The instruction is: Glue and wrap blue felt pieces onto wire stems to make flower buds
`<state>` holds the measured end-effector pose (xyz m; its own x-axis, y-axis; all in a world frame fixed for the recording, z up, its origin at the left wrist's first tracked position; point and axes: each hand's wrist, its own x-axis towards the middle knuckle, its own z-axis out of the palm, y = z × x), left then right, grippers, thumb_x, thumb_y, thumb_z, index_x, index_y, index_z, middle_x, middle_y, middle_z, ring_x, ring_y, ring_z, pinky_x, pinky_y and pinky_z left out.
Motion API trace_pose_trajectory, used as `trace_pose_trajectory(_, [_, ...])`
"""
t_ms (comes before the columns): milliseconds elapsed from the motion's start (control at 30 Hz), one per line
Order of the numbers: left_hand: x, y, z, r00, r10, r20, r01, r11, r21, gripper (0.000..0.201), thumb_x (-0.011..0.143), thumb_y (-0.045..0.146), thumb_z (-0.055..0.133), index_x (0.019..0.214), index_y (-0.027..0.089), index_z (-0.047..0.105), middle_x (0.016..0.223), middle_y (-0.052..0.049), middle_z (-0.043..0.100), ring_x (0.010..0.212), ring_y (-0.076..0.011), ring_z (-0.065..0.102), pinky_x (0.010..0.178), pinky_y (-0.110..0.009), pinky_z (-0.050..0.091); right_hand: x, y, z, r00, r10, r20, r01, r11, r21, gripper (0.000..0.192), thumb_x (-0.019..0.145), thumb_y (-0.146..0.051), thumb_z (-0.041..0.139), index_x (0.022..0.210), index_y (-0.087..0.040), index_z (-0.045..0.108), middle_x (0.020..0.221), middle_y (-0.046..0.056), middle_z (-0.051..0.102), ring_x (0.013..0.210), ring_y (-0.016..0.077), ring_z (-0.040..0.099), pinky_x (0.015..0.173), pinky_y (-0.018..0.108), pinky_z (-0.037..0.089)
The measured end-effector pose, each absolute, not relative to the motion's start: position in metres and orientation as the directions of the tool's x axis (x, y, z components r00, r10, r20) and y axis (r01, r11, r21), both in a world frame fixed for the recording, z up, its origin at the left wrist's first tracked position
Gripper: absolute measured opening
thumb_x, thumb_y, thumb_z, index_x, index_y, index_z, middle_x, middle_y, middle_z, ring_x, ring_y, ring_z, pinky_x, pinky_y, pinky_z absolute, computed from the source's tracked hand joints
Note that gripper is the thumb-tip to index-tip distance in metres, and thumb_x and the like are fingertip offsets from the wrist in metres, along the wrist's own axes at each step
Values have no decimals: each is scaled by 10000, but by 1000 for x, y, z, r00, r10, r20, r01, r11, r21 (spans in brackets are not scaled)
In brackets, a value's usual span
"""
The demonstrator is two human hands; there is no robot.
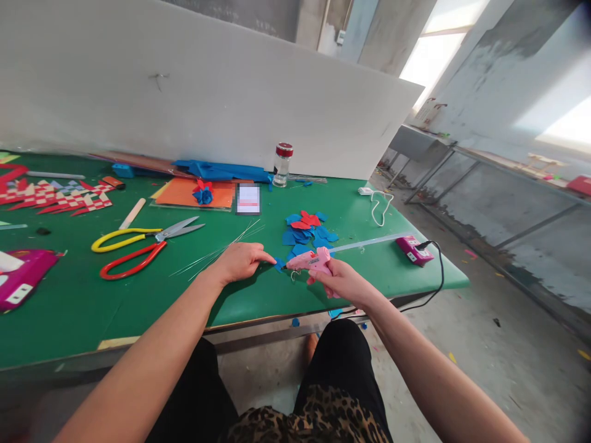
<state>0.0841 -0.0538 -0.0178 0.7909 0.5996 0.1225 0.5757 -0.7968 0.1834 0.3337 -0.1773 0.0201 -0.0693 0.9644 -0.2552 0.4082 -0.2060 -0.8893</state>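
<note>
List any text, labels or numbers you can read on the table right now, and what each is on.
None can be read.
Phone: screen blurred out.
Magenta box: white label too small to read.
Pink glue gun in the right hand: no legible marking.
Red-capped jar: no label visible.

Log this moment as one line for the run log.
right hand: grips pink glue gun | left hand: pins blue felt piece on green table | nozzle at piece
</note>
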Motion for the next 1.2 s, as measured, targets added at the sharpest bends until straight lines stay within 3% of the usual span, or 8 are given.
trace_pose_trajectory(300, [84,-53,-18,795,595,117,571,-800,184,511,808,61,477,1104,400,721,810,14,642,742,-135,599,597,-228,370,337,-174,14,-83,973,-217,454,-156,-877,156,883,-301,551,924,-160,605,840,36,702,438,66,457,419,191,392])
trace_pose_trajectory(633, [84,-54,-17,794,596,118,572,-799,188,516,799,56,487,1100,403,722,806,17,639,744,-136,599,604,-229,375,342,-176,21,-36,978,-207,501,-162,-850,204,869,-339,550,817,-153,615,538,-30,546,433,88,444,422,191,372])
trace_pose_trajectory(833, [85,-54,-17,795,595,119,570,-799,192,499,806,65,497,1102,400,721,799,17,634,742,-133,599,605,-227,379,337,-176,24,-77,978,-194,486,-134,-864,208,870,-352,559,895,-153,618,721,21,669,444,79,448,424,195,385])
trace_pose_trajectory(1200, [84,-54,-16,797,591,121,567,-803,186,491,813,75,490,1102,396,722,796,17,632,735,-131,595,597,-231,377,339,-174,16,-72,976,-205,531,-136,-836,230,874,-365,563,803,-159,636,573,-17,564,453,97,459,447,207,389])
